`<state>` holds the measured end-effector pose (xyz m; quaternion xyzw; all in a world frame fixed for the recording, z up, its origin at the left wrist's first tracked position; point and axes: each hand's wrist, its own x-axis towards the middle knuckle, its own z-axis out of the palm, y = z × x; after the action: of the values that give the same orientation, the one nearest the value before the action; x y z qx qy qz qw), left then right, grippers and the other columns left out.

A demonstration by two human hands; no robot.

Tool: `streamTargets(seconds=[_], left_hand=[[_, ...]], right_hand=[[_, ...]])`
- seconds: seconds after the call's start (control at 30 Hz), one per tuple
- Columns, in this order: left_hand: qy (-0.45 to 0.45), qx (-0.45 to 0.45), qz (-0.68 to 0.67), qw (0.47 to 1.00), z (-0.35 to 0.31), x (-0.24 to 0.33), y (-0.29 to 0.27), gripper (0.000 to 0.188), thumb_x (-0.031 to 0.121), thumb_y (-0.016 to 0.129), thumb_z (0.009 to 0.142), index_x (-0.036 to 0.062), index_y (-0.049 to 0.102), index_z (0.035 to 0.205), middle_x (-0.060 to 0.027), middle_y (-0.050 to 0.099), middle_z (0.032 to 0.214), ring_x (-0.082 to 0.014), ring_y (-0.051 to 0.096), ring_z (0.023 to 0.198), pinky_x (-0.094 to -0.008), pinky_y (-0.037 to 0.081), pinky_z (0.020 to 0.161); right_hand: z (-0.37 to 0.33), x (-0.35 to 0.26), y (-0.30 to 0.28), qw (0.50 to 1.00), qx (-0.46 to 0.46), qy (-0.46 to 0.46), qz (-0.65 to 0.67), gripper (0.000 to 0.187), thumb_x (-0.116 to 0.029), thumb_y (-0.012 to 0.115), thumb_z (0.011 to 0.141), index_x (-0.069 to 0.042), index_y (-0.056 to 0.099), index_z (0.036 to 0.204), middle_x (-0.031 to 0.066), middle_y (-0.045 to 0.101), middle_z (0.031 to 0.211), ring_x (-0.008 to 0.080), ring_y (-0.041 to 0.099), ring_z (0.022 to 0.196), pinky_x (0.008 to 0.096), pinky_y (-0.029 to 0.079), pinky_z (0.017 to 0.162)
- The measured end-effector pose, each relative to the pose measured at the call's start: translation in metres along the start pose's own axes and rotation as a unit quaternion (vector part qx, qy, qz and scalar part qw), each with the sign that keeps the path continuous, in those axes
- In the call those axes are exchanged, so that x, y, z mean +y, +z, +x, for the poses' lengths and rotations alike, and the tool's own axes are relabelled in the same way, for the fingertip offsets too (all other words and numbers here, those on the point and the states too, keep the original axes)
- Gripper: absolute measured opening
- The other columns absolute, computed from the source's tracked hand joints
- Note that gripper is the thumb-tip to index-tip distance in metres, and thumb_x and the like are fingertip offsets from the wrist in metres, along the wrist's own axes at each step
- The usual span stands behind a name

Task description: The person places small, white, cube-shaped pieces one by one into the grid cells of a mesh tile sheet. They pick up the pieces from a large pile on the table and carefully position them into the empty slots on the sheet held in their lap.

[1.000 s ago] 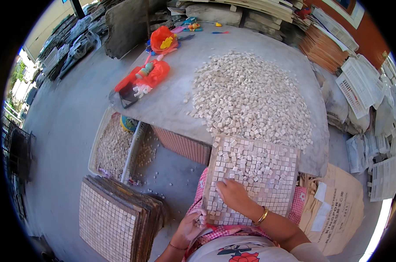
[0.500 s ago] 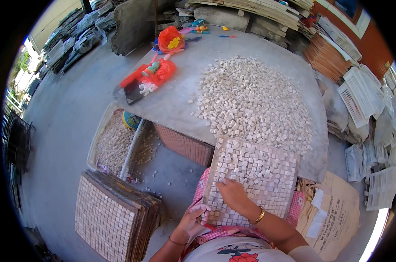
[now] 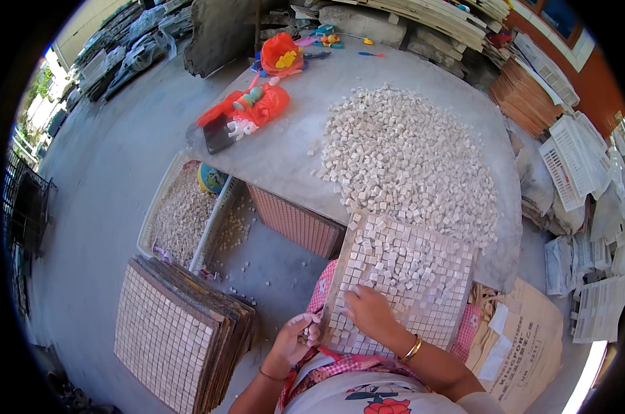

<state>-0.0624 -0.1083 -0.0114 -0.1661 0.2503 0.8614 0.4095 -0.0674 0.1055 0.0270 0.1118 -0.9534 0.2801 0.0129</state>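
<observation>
A square grid board (image 3: 423, 276) filled with small pale stone cubes leans from my lap against the grey table (image 3: 285, 152). My right hand (image 3: 369, 312) lies flat on its lower left part, fingers spread over the cubes, a gold bangle on the wrist. My left hand (image 3: 295, 338) grips the board's lower left edge with curled fingers. Just beyond the board, a big heap of loose pale cubes (image 3: 409, 159) covers the table.
A stack of finished mosaic sheets (image 3: 178, 331) lies on the floor at left. Beside it stand white trays of small stones (image 3: 181, 214) and a reddish crate (image 3: 295, 224). Red bags and toys (image 3: 254, 110) sit on the table's far side. Papers and white grids (image 3: 574, 165) pile at right.
My left hand has come up from my lap to the board's lower left edge. My right hand has shifted slightly across the cubes.
</observation>
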Motion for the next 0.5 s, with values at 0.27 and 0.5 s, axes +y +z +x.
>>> streamTargets(seconds=[0.27,0.5], left_hand=[[0.001,0.014,0.071,0.997,-0.001,0.002,0.01,0.02,0.014,0.048,0.091,-0.0007,0.058,0.099,-0.0048,0.057,0.077,-0.0128,0.052,0.065,-0.0225,0.043,0.06],[-0.054,-0.022,0.112,0.992,0.0,-0.004,0.035,0.025,0.022,0.051,0.091,-0.0005,0.056,0.101,-0.0038,0.053,0.078,-0.0107,0.048,0.064,-0.0212,0.037,0.053]], right_hand=[[-0.003,-0.003,0.001,0.996,0.008,0.062,0.06,0.028,-0.015,0.07,0.069,-0.003,0.053,0.088,0.0119,0.055,0.076,0.0282,0.058,0.073,0.0378,0.047,0.063],[-0.012,-0.003,-0.044,0.963,-0.025,0.088,0.254,0.023,-0.015,0.069,0.074,-0.001,0.057,0.089,0.0115,0.061,0.08,0.0235,0.061,0.07,0.0316,0.049,0.064]])
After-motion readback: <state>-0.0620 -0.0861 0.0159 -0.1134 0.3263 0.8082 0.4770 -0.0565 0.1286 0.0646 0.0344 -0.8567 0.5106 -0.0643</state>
